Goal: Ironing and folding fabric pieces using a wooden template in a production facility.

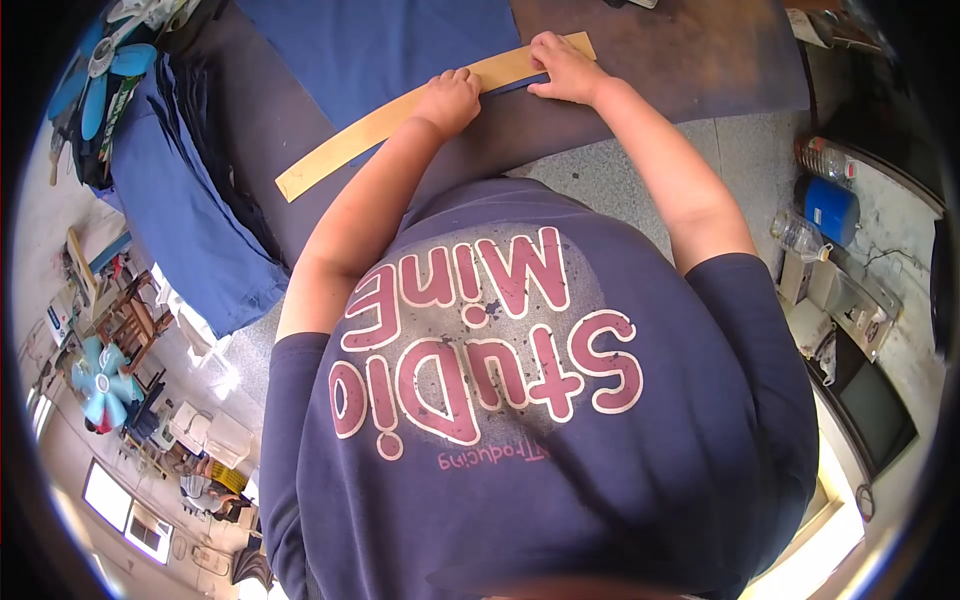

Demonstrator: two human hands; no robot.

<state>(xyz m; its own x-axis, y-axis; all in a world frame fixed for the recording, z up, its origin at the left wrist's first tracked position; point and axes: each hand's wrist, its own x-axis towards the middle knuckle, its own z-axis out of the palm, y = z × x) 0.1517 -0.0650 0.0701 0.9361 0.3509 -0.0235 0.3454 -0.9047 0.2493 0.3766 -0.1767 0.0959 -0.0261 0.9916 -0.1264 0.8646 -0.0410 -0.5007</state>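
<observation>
A long, flat, yellowish strip [360, 140], perhaps wood or card, lies slantwise over blue fabric [390, 45] on a dark work table [712, 52]. My left hand [452, 97] rests on the middle of the strip, its fingers bent over the far edge. Near the strip's right end, my right hand [562, 69] has its fingertips on the strip and its thumb by the near edge. A narrow edge of blue fabric shows below the strip between my hands. Whether either hand grips the strip or only presses on it cannot be told.
A thick stack of blue fabric [187, 202] hangs over the table's left side. Beyond it stands a fan with blue blades [101, 64]. Clear plastic bottles [799, 232] and a blue container [830, 210] are off to the right, past the table's near edge.
</observation>
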